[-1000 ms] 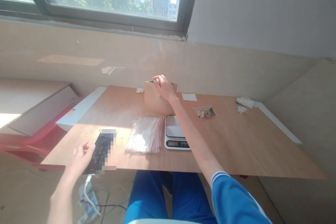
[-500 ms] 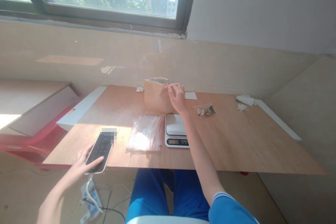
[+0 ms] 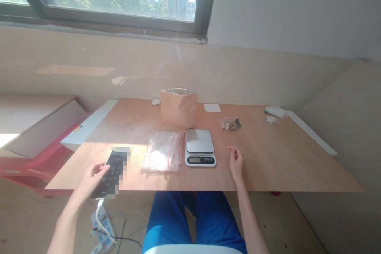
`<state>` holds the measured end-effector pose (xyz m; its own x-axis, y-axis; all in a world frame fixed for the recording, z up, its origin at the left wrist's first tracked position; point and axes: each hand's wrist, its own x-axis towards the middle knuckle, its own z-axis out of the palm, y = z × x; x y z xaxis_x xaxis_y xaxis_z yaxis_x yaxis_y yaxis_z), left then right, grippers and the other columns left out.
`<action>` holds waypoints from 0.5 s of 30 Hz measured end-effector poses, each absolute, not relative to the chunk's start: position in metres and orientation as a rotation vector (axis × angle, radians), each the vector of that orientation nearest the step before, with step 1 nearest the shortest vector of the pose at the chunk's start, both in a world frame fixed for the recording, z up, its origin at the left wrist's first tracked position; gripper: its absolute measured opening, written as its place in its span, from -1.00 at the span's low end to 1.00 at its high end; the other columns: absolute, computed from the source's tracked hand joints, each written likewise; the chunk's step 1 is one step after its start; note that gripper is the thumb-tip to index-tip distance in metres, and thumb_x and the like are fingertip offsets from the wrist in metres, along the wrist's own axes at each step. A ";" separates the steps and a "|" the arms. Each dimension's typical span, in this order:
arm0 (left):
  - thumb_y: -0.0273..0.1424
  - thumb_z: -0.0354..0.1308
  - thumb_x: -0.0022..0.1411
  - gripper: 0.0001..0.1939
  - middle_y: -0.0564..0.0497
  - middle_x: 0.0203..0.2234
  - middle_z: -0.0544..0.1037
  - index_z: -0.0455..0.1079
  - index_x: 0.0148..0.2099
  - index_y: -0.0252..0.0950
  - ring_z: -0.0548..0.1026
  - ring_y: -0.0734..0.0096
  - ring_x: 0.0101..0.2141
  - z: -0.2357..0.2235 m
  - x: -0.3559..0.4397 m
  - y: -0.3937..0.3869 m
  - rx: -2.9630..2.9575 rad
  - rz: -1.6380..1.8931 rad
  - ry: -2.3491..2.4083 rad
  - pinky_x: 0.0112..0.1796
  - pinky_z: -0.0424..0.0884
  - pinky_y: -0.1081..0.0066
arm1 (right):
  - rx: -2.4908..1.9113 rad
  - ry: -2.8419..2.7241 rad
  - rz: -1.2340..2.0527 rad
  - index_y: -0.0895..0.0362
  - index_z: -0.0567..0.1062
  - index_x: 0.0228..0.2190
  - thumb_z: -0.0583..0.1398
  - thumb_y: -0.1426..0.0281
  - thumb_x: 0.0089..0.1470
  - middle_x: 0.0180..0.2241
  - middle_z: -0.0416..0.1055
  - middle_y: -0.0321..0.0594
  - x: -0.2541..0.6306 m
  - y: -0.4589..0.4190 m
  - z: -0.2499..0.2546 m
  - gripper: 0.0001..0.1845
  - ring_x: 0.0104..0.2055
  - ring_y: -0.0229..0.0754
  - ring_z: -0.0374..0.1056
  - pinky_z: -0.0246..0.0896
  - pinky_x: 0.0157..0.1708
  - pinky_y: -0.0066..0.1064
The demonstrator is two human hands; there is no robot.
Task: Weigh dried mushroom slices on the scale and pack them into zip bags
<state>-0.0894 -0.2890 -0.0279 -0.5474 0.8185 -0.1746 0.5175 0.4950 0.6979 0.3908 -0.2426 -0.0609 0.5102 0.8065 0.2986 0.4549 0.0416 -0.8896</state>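
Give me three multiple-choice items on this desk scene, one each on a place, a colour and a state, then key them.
1. Where does the kraft paper pouch stand relative to the digital scale?
A. On its platform
B. On the floor beneath it
C. Behind it, toward the wall

2. What colour are the stripes on the resealable plastic bag?
A. Blue
B. Red
C. Green

3. What is the left hand doing?
A. Holding a smartphone
B. Lying empty on the scale
C. Reaching inside the pouch

Answers:
1. C, the pouch stands upright on the tabletop on the far side of the scale.
2. B, red lines run down the bag.
3. A, the fingers wrap around the phone at the table's near edge.
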 end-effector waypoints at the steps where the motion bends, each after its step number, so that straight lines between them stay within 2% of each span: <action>1: -0.18 0.06 -0.05 -0.62 -0.09 -0.34 0.51 0.31 -0.21 -0.32 0.51 0.19 -0.33 -0.029 -0.089 -0.288 1.043 0.816 2.217 -0.32 0.44 0.27 | -1.605 -1.064 0.397 0.16 0.43 -0.44 -0.03 0.12 0.03 -0.34 0.45 -0.02 0.398 -0.248 -0.067 -0.59 -0.26 -0.07 0.33 0.19 -0.25 -0.25; 6: -0.17 -0.06 0.06 -0.72 -0.10 -0.20 0.46 0.27 -0.28 -0.25 0.41 0.16 -0.10 -0.033 -0.091 -0.285 1.078 0.843 2.240 -0.09 0.32 0.19 | -1.620 -0.954 0.463 0.15 0.42 -0.44 0.00 0.09 -0.03 -0.36 0.45 -0.02 0.419 -0.263 -0.076 -0.60 -0.31 -0.07 0.36 0.24 -0.28 -0.23; 12: 0.04 0.06 -0.11 -0.39 -0.20 -0.10 0.34 0.17 -0.12 -0.29 0.34 0.04 -0.05 -0.035 -0.087 -0.285 1.216 0.628 2.311 -0.11 0.32 0.08 | -1.617 -1.011 0.485 0.12 0.43 -0.46 0.03 0.06 -0.04 -0.38 0.47 -0.02 0.425 -0.277 -0.074 -0.60 -0.33 -0.04 0.39 0.28 -0.29 -0.17; 15: 0.09 0.05 -0.13 -0.33 -0.23 -0.09 0.31 0.15 -0.10 -0.29 0.29 -0.02 0.00 -0.031 -0.082 -0.285 1.266 0.532 2.339 -0.08 0.28 0.03 | -1.629 -1.021 0.487 0.12 0.43 -0.46 0.03 0.05 -0.04 -0.38 0.47 -0.02 0.428 -0.284 -0.075 -0.60 -0.33 -0.04 0.39 0.29 -0.28 -0.16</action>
